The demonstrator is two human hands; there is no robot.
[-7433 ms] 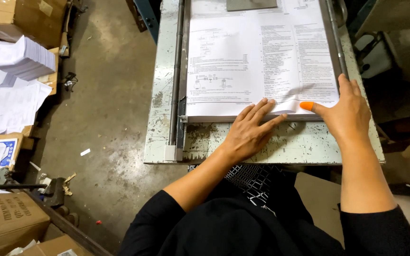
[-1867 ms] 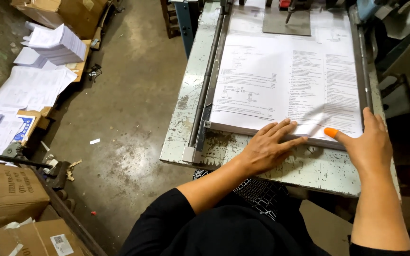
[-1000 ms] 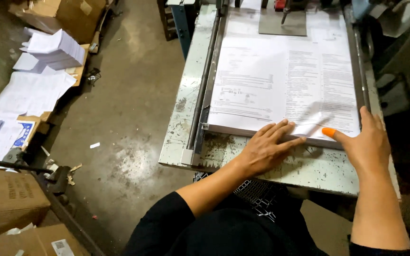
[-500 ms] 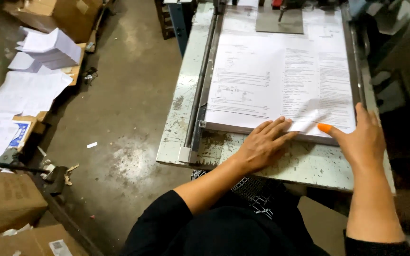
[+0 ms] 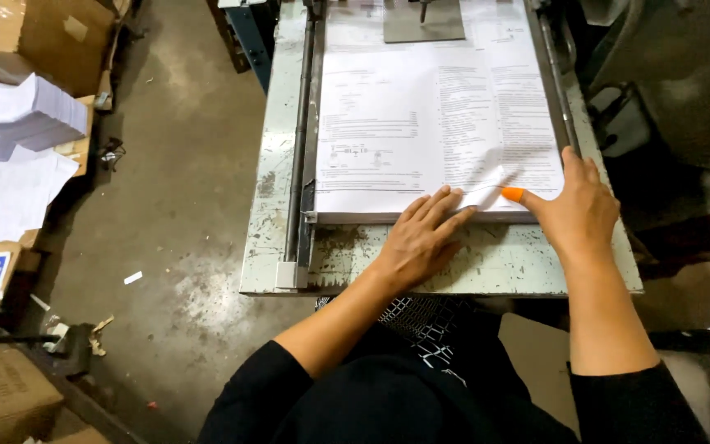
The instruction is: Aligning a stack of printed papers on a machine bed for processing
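A stained concrete floor runs down the left of a worn, pale metal worktop whose paint is chipped along its near edge. On it lies a stack of printed sheets, boxed in by a metal rail on the left and another on the right; the far end is cut off at the top, partly under a grey plate. The print is too small to make out. The left hand lies flat, fingers spread open, on the stack's near edge. The right hand rests at the near right corner, fingers loosely extended; its thumb wears an orange rubber tip and touches a blurred, lifted sheet corner. Whether it pinches that sheet I cannot tell. The near rim leaves a bare strip between paper and edge. Across the open floor, cardboard boxes and loose white paper piles crowd the left wall; a brown carton sits bottom left, half out of sight.
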